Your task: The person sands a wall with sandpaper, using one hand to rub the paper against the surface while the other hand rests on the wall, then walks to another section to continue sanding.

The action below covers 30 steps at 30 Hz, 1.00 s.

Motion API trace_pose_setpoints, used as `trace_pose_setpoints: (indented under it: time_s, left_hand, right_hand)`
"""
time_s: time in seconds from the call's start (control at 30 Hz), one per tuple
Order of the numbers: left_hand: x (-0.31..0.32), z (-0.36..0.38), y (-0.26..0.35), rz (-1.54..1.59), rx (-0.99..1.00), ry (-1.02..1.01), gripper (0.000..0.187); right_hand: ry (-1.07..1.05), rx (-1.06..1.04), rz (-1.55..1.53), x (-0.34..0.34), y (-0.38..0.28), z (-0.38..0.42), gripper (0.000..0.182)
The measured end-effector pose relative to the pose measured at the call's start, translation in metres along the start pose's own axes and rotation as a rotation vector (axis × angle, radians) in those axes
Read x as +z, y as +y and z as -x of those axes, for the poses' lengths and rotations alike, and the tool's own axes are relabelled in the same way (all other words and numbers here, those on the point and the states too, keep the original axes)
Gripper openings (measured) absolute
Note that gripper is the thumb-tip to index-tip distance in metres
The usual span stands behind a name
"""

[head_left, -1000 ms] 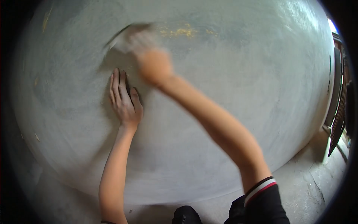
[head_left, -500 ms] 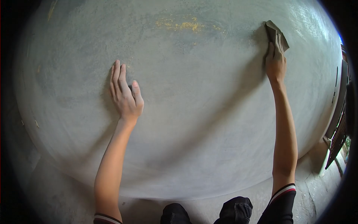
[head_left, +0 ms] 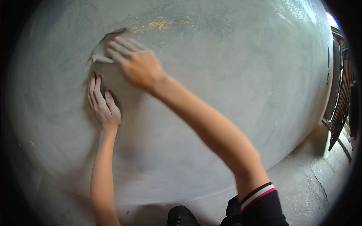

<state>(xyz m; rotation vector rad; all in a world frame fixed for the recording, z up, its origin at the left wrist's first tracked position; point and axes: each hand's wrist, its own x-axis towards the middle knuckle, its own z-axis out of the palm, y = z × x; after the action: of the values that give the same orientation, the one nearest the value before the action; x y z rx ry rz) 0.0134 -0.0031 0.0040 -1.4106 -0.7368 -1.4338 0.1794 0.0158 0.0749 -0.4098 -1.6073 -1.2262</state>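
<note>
My right hand (head_left: 137, 66) is pressed over a bent sheet of sandpaper (head_left: 102, 49), its fingers spread across the sheet and a little blurred. The sandpaper lies against a large grey wall (head_left: 203, 101), with its edges curling up. Just below it, my left hand (head_left: 103, 105) rests on the wall, fingers stretched upward and thumb apart, holding nothing. Pale dust coats the fingers of both hands. Yellow marks (head_left: 158, 25) show on the wall to the right of the sandpaper.
A concrete floor (head_left: 298, 180) with a crack runs along the wall's foot. Dark slatted metalwork (head_left: 339, 101) stands at the far right, beyond the wall's edge. My dark-trousered knee (head_left: 183, 216) shows at the bottom.
My right hand has swept the sandpaper from the upper right across to the upper left, above my left hand. The view has turned slightly right; my left hand still rests on the wall.
</note>
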Motion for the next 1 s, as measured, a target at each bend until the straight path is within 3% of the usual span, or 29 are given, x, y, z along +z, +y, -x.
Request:
trace_pose_setpoints:
  time_s: [0.1,0.17,0.27,0.5,0.6,0.7,0.73,0.8,0.87,0.93,1.0]
  left_hand:
    - [0.003,0.001,-0.004,0.062,0.041,0.040,0.050]
    - [0.003,0.003,-0.006,0.044,0.048,0.041,0.049]
    - [0.003,0.004,-0.008,0.017,0.061,0.041,0.048]
    - [0.006,0.005,-0.006,0.015,0.021,0.004,0.052]
    - [0.006,0.006,0.009,0.096,-0.034,-0.024,0.056]
    - [0.003,-0.011,0.052,0.173,-0.147,-0.047,0.058]
    - [0.002,-0.018,0.070,0.220,-0.176,-0.034,0.057]
    - [-0.005,-0.031,0.104,0.229,0.136,-0.023,0.058]
    - [-0.003,-0.038,0.131,0.250,0.227,-0.352,0.058]
    - [0.020,-0.029,0.142,0.294,0.112,-0.430,0.060]
    - [0.036,-0.022,0.143,0.279,0.081,-0.324,0.065]
  right_hand:
    - [0.100,0.122,-0.039,-0.044,0.055,0.031,0.041]
    - [-0.020,0.284,0.155,-0.075,0.093,0.057,0.048]
    - [0.117,0.347,0.255,-0.123,0.131,0.094,0.048]
    - [0.074,0.569,0.225,-0.152,0.108,0.136,0.039]
    - [-0.189,0.447,0.074,-0.148,0.061,0.137,0.046]
    - [-0.374,0.076,-0.152,-0.125,0.032,0.119,0.049]
    - [-0.364,0.071,-0.154,-0.119,0.031,0.112,0.049]
    - [-0.336,-0.023,-0.144,-0.108,0.037,0.098,0.046]
    - [-0.315,-0.059,-0.114,-0.103,0.044,0.095,0.045]
    - [-0.373,0.010,-0.172,-0.102,0.044,0.100,0.045]
    - [-0.315,0.006,-0.217,-0.103,0.046,0.101,0.051]
